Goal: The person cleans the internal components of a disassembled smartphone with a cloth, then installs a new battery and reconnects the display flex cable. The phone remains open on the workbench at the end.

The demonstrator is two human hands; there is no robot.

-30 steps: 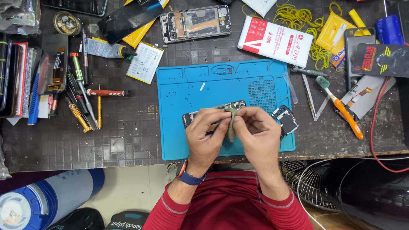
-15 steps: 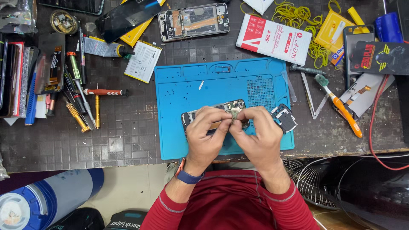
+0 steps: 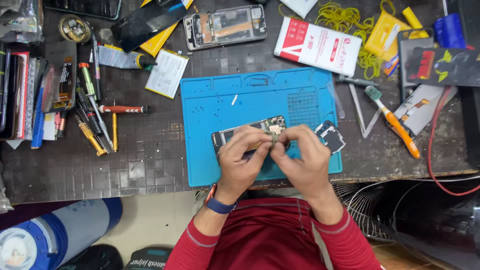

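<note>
Left hand (image 3: 241,159) and right hand (image 3: 302,159) pinched together on a small part (image 3: 274,138), just above the opened phone (image 3: 248,134) on the blue mat (image 3: 235,100). Likely to slip and vanish among clutter if pinch loosens. Beyond: red-and-white box (image 3: 318,46) at top, yellow packet (image 3: 384,36) right, white label card (image 3: 167,73) left on tabletop (image 3: 150,160).
</note>
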